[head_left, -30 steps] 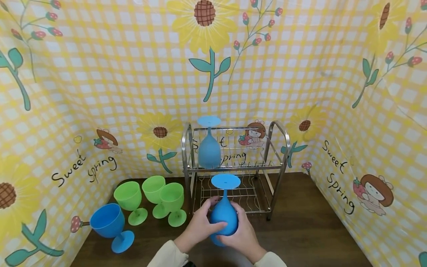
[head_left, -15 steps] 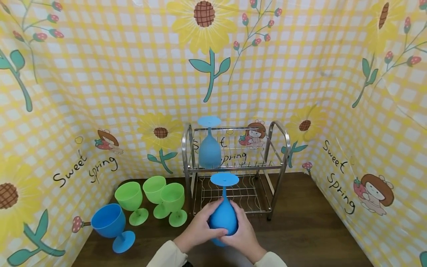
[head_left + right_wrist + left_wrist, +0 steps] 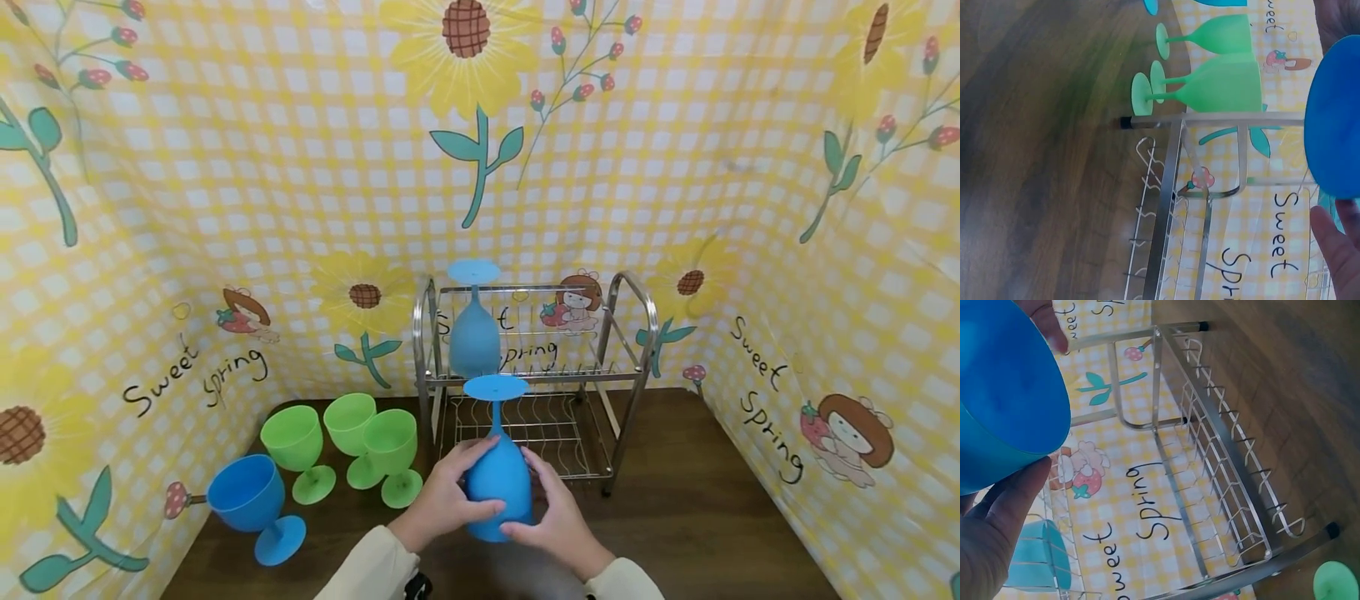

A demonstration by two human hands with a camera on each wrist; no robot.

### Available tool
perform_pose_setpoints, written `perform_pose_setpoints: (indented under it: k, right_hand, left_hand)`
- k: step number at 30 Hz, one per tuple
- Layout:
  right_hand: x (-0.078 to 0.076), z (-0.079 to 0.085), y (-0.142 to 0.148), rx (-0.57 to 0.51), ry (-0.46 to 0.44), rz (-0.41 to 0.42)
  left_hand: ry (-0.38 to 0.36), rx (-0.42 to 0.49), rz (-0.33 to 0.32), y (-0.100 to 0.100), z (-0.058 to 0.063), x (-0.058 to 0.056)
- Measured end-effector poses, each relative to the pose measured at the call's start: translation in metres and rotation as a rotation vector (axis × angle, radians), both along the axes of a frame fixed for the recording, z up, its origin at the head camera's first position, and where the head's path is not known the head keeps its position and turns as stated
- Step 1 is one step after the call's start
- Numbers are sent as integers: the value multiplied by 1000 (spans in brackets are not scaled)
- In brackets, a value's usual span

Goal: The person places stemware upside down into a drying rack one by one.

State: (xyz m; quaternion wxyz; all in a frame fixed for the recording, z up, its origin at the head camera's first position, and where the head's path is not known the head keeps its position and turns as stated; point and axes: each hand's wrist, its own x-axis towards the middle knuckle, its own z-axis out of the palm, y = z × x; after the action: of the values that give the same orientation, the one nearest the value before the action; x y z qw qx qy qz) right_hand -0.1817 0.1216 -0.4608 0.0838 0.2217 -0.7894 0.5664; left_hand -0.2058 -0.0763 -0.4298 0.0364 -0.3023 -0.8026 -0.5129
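Observation:
Between both hands an upside-down blue goblet [image 3: 498, 487] is held above the table, its round foot uppermost and its bowl facing down. My left hand [image 3: 448, 498] grips the bowl from the left, thumb across its front. From the right, my right hand [image 3: 558, 521] holds it with the thumb on the lower bowl near the rim. Both wrist views look at the goblet's open mouth [image 3: 1013, 381]. Behind it stands a metal dish rack [image 3: 536, 379], where another blue goblet [image 3: 474, 340] sits upside down on the upper tier, at the left.
Left of the rack, several goblets stand upright on the dark wooden table [image 3: 690, 517]: green ones [image 3: 292, 440] [image 3: 351, 423] [image 3: 392, 442] and a blue one [image 3: 246, 493] nearer the front. A checked, flowered cloth [image 3: 345, 167] walls the back and sides.
The held goblet has risen a little and shifted slightly left and toward the rack, with its bowl more upright. The right fingers sit looser along its side. The other goblets stay put.

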Motion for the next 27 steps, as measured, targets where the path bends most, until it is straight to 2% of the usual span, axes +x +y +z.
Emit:
perform_pose_setpoints:
  k: [5,9,12,14,17,20,27]
  right_hand:
    - [-7,-2,10,-67,64,-91]
    - [-11,-2,18,-119,66,-149]
    - [-15,-1,22,-120,55,-180]
    - [-18,-1,27,-87,84,-222]
    - [-22,0,36,-28,153,-312]
    - [-28,0,46,-18,201,-411]
    - [-45,2,72,-54,153,-650]
  left_hand:
    - [29,-20,3,2,13,-6]
    - [26,-23,17,2,24,-12]
    - [26,-15,40,2,32,-15]
    - [40,-12,52,4,38,-18]
    - [68,0,60,9,47,-24]
    - [88,15,65,14,54,-30]
    - [94,6,92,25,67,-42]
